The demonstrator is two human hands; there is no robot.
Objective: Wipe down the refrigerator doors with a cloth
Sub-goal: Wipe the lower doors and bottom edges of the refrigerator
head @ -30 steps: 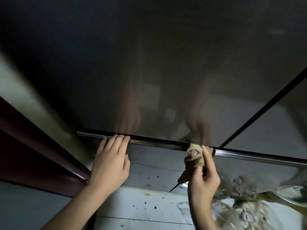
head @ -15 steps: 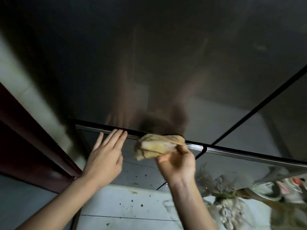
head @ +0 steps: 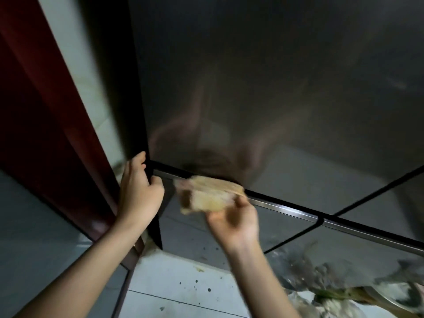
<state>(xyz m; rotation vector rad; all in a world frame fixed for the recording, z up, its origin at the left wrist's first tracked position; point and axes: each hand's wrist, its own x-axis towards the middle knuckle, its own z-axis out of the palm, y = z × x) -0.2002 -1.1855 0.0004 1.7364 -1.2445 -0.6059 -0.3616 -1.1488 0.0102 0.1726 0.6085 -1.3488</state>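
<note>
Left hand (head: 140,193) is up at the left edge of the refrigerator (head: 137,92), forearm reaching in from the lower left, fingers curled round that edge right where the upper door (head: 252,76) meets the lower door (head: 188,235), thumb hooked onto the front. Right hand (head: 234,222) comes up from the bottom centre, wrist bent back, palm turned towards the camera, thumb and fingers pinching a tan, crumpled cloth (head: 206,196). The cloth is blurred and sits against the seam between the two doors, over the left end of the metal strip (head: 286,211), just beside the left hand but apart from it. A dark red door frame (head: 46,122) runs down the left, and the pale tiled floor (head: 179,290) below shows dark specks.
</note>
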